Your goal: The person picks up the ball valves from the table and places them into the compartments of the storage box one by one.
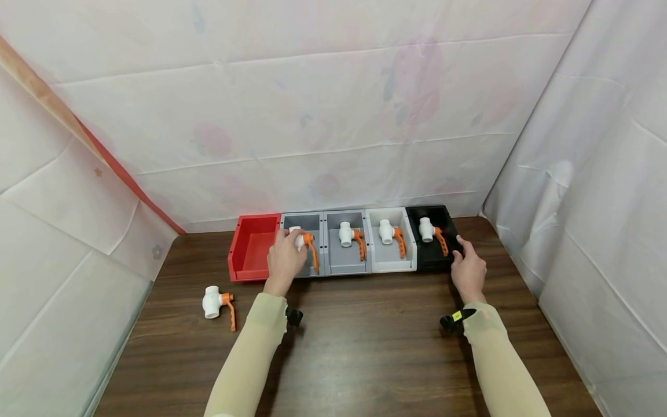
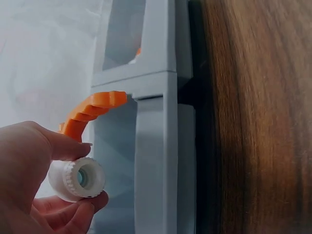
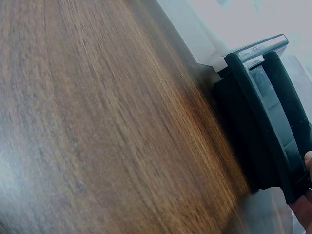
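My left hand pinches a white plastic ball valve with an orange lever handle between thumb and fingers. It holds the valve over the left grey bin, with the lever pointing toward the bin's front lip in the left wrist view. At the far right end of the row, my right hand grips the side wall of the black bin. Only the fingertips of that hand show in the right wrist view. A similar valve lies inside the black bin.
A valve lies in the second grey bin, another valve in the white bin. The red bin ends the row at left. One loose valve lies on the wooden table. Hanging sheets enclose the table.
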`<state>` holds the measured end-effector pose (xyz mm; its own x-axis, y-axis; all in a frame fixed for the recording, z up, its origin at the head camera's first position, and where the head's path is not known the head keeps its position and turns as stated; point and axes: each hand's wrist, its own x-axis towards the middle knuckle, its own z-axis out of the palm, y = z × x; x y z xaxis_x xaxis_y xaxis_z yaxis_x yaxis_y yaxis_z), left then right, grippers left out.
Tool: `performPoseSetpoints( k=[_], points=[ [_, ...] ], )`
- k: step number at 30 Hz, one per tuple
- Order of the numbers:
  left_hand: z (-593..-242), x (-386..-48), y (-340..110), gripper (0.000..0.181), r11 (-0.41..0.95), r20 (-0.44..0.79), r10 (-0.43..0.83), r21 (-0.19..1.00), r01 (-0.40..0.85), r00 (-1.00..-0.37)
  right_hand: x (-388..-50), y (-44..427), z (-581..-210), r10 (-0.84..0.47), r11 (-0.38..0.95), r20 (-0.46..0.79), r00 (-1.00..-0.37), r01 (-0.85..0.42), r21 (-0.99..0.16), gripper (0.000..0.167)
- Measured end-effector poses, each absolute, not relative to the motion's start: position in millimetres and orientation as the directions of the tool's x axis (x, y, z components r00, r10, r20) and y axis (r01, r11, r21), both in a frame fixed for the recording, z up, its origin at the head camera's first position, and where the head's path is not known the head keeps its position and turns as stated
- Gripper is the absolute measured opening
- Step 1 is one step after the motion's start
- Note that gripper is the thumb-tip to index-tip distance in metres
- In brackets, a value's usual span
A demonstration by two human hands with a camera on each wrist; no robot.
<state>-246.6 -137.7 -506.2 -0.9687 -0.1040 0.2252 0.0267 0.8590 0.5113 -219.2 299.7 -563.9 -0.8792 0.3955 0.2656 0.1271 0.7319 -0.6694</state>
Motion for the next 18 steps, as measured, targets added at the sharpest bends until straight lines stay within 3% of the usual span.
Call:
performPoseSetpoints(
  k=[8,18],
  points=[
    [-506.4,-260.5,-134.8,0.032,0.872,0.228,-0.097,0.488,0.028,-0.969,-219.7,297.5,-562.8,0.390,0.733,0.256,-0.884,0.130,-0.668,0.042],
    [-516.6,-273.3,-129.5,0.035,0.924,0.228,-0.037,0.377,0.053,-0.973,-222.1,297.3,-565.4,0.374,0.751,0.278,-0.885,0.113,-0.650,0.042]
  ],
)
